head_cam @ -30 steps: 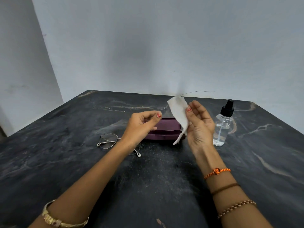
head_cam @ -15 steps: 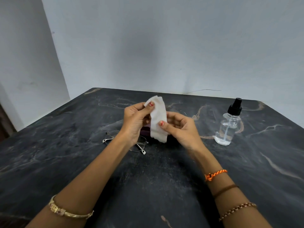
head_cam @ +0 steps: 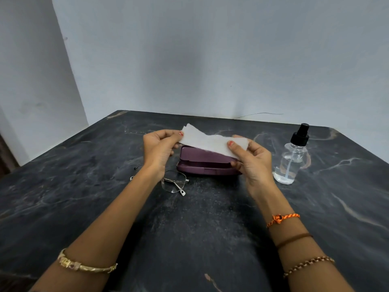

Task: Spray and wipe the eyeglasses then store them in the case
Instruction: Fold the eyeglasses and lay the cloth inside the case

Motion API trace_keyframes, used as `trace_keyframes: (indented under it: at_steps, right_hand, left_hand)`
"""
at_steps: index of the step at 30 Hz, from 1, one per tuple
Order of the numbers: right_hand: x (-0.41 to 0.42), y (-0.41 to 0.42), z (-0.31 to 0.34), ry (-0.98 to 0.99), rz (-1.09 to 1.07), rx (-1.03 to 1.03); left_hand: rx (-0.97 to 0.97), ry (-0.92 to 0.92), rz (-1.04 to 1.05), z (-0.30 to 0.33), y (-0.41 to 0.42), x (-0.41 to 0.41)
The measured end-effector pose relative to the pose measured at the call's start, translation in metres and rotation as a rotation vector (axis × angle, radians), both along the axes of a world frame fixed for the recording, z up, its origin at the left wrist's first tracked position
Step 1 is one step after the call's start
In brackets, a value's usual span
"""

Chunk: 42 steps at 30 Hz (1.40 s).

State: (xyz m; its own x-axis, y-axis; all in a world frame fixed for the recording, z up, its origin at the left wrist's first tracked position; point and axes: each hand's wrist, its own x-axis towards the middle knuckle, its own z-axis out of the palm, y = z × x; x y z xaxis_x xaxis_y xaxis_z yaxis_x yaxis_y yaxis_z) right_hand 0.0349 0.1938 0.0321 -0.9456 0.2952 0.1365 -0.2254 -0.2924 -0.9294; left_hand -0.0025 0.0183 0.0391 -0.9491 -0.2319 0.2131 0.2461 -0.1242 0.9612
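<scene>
From the head camera, a white wipe (head_cam: 212, 142) is stretched left to right between both hands above the purple case (head_cam: 205, 163). The left hand (head_cam: 161, 150) pinches its left end; the right hand (head_cam: 252, 159) pinches its right end, fingers (head_cam: 231, 144) closed narrow. The eyeglasses (head_cam: 173, 183) lie on the bench (head_cam: 84, 197), probably folded, long axis sideways. A spray bottle (head_cam: 291, 159) stands upright just right of the right hand.

The left forearm hides the nine-o'clock lens of the thin wire-framed eyeglasses (head_cam: 174, 183). The white paper wipe (head_cam: 212, 141) and the right hand (head_cam: 251, 160) cover the twelve- and three-o'clock parts of the closed purple plastic case (head_cam: 202, 162). Both elbows leave at six o'clock.
</scene>
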Motion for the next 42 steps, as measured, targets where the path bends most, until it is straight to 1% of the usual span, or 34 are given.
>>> trace_keyframes:
  at_steps: [2, 5, 7, 9, 11, 13, 17, 20, 30, 42]
  right_hand:
    - [-0.002, 0.000, -0.002, -0.029, -0.076, 0.064]
    - [-0.005, 0.000, -0.004, -0.047, -0.124, 0.065]
    - [-0.007, 0.002, -0.006, -0.057, -0.158, 0.110]
    - [-0.009, 0.002, -0.009, -0.080, -0.221, 0.236]
    - [-0.010, 0.002, -0.011, -0.100, -0.322, 0.430]
    - [-0.010, 0.003, -0.011, -0.078, -0.399, 0.584]
    - [-0.009, 0.007, -0.011, -0.035, -0.466, 0.811]
    - [-0.009, 0.011, -0.013, -0.052, -0.467, 0.919]
    - [-0.009, 0.014, -0.020, -0.119, -0.380, 1.051]
    - [-0.008, 0.013, -0.023, -0.183, -0.294, 1.096]
  left_hand:
    - [-0.109, -0.006, 0.020, -0.001, -0.002, -0.001]
    - [-0.225, 0.021, 0.058, -0.002, -0.004, -0.002]
    - [-0.300, 0.025, 0.091, -0.002, -0.005, -0.003]
    - [-0.400, 0.025, 0.121, -0.002, -0.006, -0.003]
    - [-0.522, 0.017, 0.129, -0.002, -0.005, -0.001]
    - [-0.634, 0.011, 0.120, -0.001, -0.004, 0.001]
    - [-0.792, -0.020, 0.077, 0.001, -0.001, 0.003]
    - [-0.870, -0.054, 0.044, 0.001, 0.002, 0.006]
    - [-1.090, -0.137, 0.020, 0.003, 0.003, 0.009]
    - [-1.224, -0.128, 0.077, -0.005, 0.006, 0.006]
